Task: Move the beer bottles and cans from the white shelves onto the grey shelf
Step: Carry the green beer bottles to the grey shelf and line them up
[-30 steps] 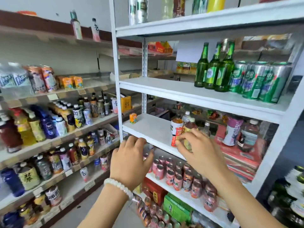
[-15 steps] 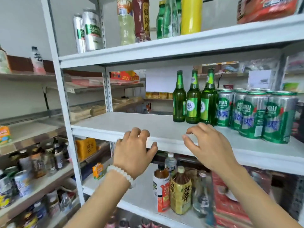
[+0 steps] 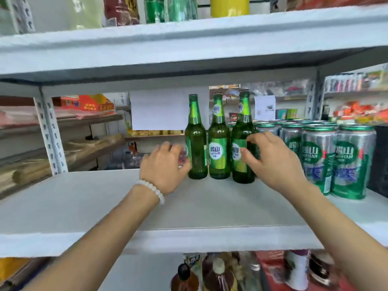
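Observation:
Three green beer bottles stand upright in a row on the white shelf (image 3: 88, 198): the left bottle (image 3: 196, 148), the middle bottle (image 3: 218, 148) and the right bottle (image 3: 241, 164). Several green-and-silver beer cans (image 3: 336, 160) stand to their right. My left hand (image 3: 165, 166), with a white bead bracelet, is just left of the left bottle, fingers spread, touching or nearly touching it. My right hand (image 3: 270, 160) curls at the right bottle's right side, fingers apart, not closed around it.
The white shelf above (image 3: 189, 45) carries more bottles and a yellow container (image 3: 230, 5), leaving limited headroom. A perforated upright post (image 3: 50, 133) stands at the left. Drink bottles (image 3: 218, 274) sit on the shelf below. Other stocked shelves lie behind.
My view has risen from the lower shelves to the beer shelf. Both hands moved up and forward from the shelf's front edge to either side of the three bottles.

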